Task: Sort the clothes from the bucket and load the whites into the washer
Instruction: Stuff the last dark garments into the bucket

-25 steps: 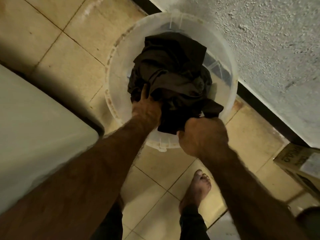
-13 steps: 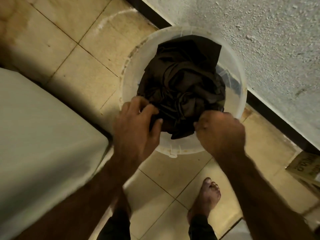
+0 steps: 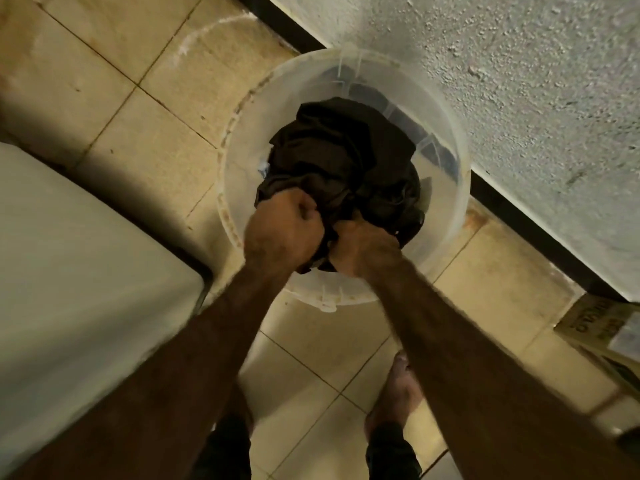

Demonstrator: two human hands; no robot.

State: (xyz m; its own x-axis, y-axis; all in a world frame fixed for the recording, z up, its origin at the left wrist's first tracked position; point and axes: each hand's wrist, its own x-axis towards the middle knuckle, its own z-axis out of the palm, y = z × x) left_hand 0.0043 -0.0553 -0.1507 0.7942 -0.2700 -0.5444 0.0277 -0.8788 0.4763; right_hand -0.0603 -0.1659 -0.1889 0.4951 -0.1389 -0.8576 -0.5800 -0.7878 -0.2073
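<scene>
A crumpled dark garment (image 3: 346, 157) lies bunched inside the translucent bucket (image 3: 239, 150). The left hand (image 3: 282, 230) and right hand (image 3: 363, 247), side by side, both clench its near edge. The bucket stands on the tiled floor (image 3: 121, 81) against a rough wall (image 3: 519, 81), with the white washer (image 3: 86, 254) to its left.

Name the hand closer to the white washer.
The left hand, gripping the dark garment toward the washer; the right hand grips it nearer the wall.
</scene>
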